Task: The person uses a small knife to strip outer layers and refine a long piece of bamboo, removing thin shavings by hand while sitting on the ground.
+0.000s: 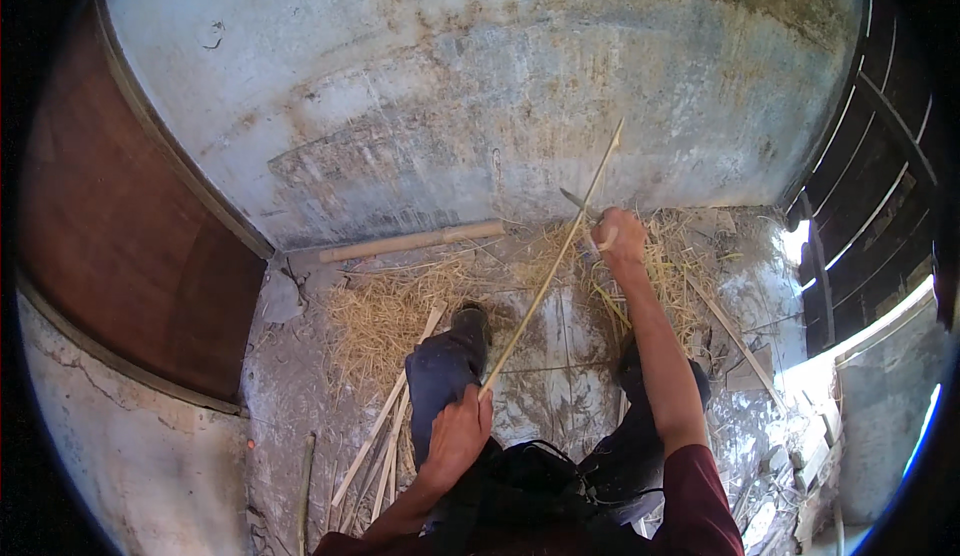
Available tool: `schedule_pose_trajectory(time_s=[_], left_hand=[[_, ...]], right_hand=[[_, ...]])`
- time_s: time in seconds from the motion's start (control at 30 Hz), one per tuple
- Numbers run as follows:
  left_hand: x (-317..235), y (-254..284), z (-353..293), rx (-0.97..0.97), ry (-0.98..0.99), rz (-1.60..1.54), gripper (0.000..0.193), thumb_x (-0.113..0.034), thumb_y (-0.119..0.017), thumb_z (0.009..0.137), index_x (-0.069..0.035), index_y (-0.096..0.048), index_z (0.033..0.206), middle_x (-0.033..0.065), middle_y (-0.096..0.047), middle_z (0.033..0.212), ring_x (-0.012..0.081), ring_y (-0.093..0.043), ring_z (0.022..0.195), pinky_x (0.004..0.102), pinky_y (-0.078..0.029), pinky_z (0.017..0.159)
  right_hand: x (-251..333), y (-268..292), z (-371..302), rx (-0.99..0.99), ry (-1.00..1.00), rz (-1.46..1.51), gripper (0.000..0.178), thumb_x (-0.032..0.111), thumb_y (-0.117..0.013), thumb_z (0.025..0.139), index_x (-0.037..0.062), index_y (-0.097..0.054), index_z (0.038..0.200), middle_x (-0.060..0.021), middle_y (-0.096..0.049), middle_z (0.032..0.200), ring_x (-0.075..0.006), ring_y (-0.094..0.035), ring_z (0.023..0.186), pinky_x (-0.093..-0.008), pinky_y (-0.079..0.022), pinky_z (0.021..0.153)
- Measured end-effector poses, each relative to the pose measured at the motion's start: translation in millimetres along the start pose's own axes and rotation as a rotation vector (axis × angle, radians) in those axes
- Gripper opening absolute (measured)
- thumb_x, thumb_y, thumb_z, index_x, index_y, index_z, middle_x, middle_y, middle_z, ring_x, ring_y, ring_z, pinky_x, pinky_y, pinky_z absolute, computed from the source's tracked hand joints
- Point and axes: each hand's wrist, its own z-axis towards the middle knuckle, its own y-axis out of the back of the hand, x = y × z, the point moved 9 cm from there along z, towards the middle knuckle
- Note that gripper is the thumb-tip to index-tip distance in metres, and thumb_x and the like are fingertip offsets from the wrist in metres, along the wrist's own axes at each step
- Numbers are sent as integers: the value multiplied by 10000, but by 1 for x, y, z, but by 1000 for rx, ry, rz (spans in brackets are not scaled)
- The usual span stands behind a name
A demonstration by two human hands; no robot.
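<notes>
Fingers of the left hand [457,434] pinched the near end of a long thin pale bamboo strip [548,268] while the right hand [621,235], farther out, gripped a small metal knife [578,202] against it, mid-shaving by my judgement, with pale straw-like shavings [395,308] around, split slats [385,436] by the left and the stained concrete wall [480,86] close beyond.

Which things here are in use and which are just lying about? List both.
In use: left hand gripping the long bamboo strip; right hand holding the knife against it.

Lying about: bamboo pole by the wall, shavings, split slats on the floor.
</notes>
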Motion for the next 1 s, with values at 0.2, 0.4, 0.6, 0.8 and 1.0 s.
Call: schedule_pose_trajectory(time_s=[0.2,0.4,0.6,0.8,1.0], left_hand=[[11,0,-17,28,-5,13,318,-304,-527,1090,9,-576,1062,325,-662,717,545,-663,682,653,-528,637],[21,0,-46,136,10,59,335,-321,-540,1087,9,-572,1043,306,-659,685,524,-670,648,637,-539,611],[32,7,-65,218,24,72,330,-304,-537,1092,24,-574,1078,303,-654,689,523,-663,642,612,-529,597],[35,15,-71,194,-2,91,320,-328,-547,1088,-14,-556,1030,265,-647,637,494,-661,592,603,-534,554],[45,20,-75,211,18,136,319,-323,-540,1089,-11,-557,1024,264,-644,632,491,-660,587,589,-536,551]], right_hand=[[-17,-11,7,84,-102,-95,218,212,-705,819,28,-782,909,-261,-750,926,-444,-759,821,-513,-621,746],[-91,-15,20,62,-284,-91,230,205,-697,842,2,-777,913,-273,-757,975,-452,-763,875,-523,-626,776],[-105,-21,12,92,-297,-99,265,228,-695,855,-23,-774,887,-298,-754,960,-459,-759,935,-530,-625,805],[-109,-22,15,155,-384,-64,298,241,-699,866,-37,-773,946,-317,-747,1002,-463,-755,968,-537,-621,827],[-109,-51,17,225,-285,2,308,207,-660,863,-61,-761,977,-329,-740,1000,-484,-746,950,-535,-612,844]])
